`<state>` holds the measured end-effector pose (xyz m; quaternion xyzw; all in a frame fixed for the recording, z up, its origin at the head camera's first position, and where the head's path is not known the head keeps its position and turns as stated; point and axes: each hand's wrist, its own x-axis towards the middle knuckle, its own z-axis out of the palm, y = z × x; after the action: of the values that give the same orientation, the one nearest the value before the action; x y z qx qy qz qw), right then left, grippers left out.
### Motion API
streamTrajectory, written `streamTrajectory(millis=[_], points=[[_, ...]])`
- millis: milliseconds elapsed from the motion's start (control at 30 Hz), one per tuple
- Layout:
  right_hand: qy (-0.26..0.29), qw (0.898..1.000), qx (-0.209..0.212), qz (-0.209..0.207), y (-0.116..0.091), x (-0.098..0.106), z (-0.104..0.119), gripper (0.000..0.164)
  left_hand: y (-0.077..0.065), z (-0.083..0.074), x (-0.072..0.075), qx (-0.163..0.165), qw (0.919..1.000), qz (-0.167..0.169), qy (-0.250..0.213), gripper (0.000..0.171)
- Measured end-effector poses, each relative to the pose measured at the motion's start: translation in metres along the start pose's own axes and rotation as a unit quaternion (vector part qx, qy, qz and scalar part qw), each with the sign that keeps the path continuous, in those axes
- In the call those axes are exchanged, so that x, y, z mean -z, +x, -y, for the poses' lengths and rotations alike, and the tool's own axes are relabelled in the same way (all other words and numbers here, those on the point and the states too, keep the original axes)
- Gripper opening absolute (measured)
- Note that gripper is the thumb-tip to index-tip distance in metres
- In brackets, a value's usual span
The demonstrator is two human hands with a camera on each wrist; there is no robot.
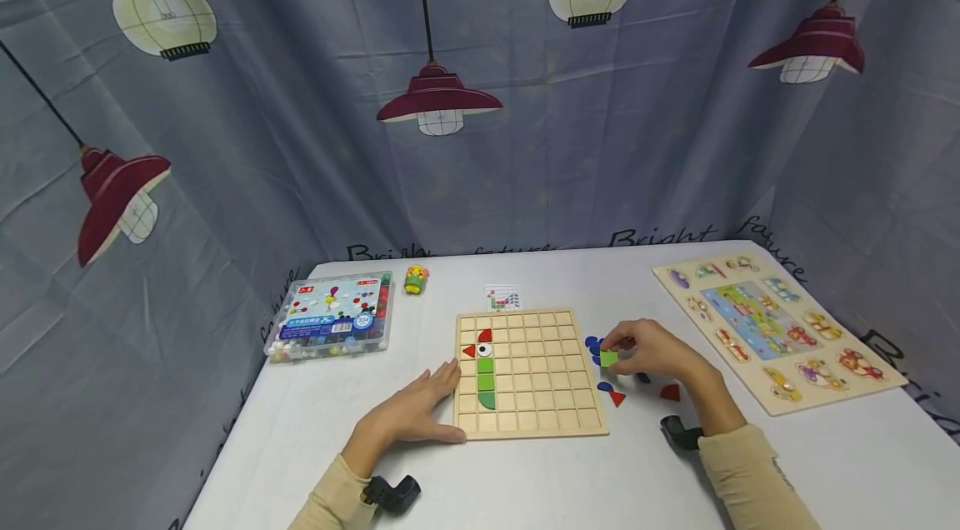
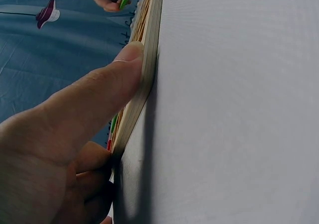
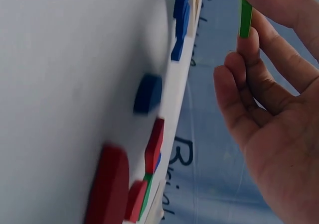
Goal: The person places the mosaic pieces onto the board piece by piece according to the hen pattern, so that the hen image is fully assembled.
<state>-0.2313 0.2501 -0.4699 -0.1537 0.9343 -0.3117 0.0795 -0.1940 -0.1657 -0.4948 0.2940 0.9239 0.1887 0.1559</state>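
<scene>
A wooden grid board (image 1: 540, 372) lies on the white table. In its left part sit a red curved piece (image 1: 485, 336), a red triangle (image 1: 469, 351), an eye piece (image 1: 483, 350), green squares (image 1: 486, 381) and a green rounded piece (image 1: 487, 400). My left hand (image 1: 417, 407) rests against the board's left side, fingers extended; its thumb (image 2: 94, 92) touches the board's edge. My right hand (image 1: 651, 349) pinches a green square tile (image 1: 608, 358) between thumb and fingers, raised off the table right of the board. Part of that tile (image 3: 245, 15) is hidden by the thumb.
Loose blue pieces (image 1: 592, 342), a red triangle (image 1: 617, 398) and a red curved piece (image 1: 671, 392) lie near the right hand. Behind the board is a pattern card (image 1: 502, 297). A picture puzzle (image 1: 780, 330), a plastic case (image 1: 330, 317) and a small toy figure (image 1: 416, 279) stand around.
</scene>
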Motion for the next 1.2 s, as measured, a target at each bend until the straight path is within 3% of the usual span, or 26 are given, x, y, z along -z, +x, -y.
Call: streamTrajectory(millis=[433, 733, 1200], points=[[0.002, 0.999, 0.035, 0.004, 0.008, -0.010, 0.024, 0.029, 0.002, -0.002, -0.002, -0.001, 1.0000, 0.001, -0.002, 0.105], [0.007, 0.996, 0.085, 0.020, 0.019, -0.020, 0.041, 0.026, 0.001, 0.000, -0.001, 0.007, 1.0000, 0.001, 0.007, 0.107], [0.009, 0.992, 0.113, 0.054, 0.037, -0.043, 0.084, 0.023, 0.001, -0.001, 0.000, 0.003, 0.9999, 0.001, 0.011, 0.106]])
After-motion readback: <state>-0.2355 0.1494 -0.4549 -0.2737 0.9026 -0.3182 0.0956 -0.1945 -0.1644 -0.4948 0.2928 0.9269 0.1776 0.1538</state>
